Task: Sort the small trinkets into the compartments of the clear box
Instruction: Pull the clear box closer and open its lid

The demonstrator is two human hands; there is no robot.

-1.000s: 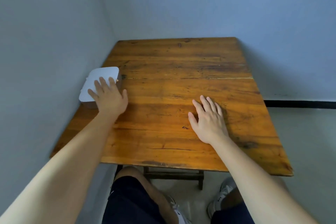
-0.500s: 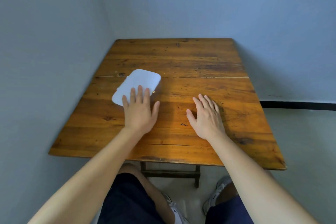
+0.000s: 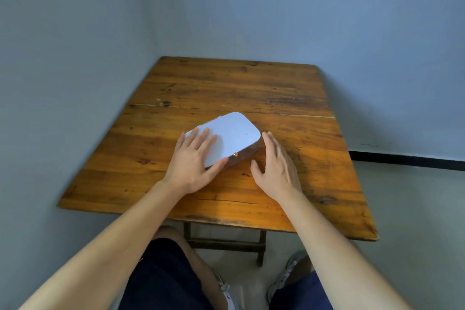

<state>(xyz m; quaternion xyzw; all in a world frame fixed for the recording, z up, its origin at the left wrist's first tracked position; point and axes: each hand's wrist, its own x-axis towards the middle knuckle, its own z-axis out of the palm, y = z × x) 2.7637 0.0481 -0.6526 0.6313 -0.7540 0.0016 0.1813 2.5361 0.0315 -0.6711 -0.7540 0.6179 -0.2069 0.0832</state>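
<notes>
The clear box [image 3: 236, 137] lies near the middle of the wooden table [image 3: 251, 88], lid closed and glaring pale white, with a small gold clasp on its near side. My left hand [image 3: 195, 162] rests flat on the lid's near-left corner, fingers spread and thumb against the box's front edge. My right hand [image 3: 278, 163] stands on its edge just right of the box, fingers apart, holding nothing. No trinkets show; the box's inside is hidden by the lid's glare.
The table sits in a corner, with a blue-grey wall [image 3: 63, 83] tight along its left edge and another behind it. My knees and shoes show below the near table edge [image 3: 226, 220]. A grey floor lies to the right.
My left hand has slid the box from the table's left edge rightward to the middle. My right hand has lifted from flat on the table and turned toward the box's right side.
</notes>
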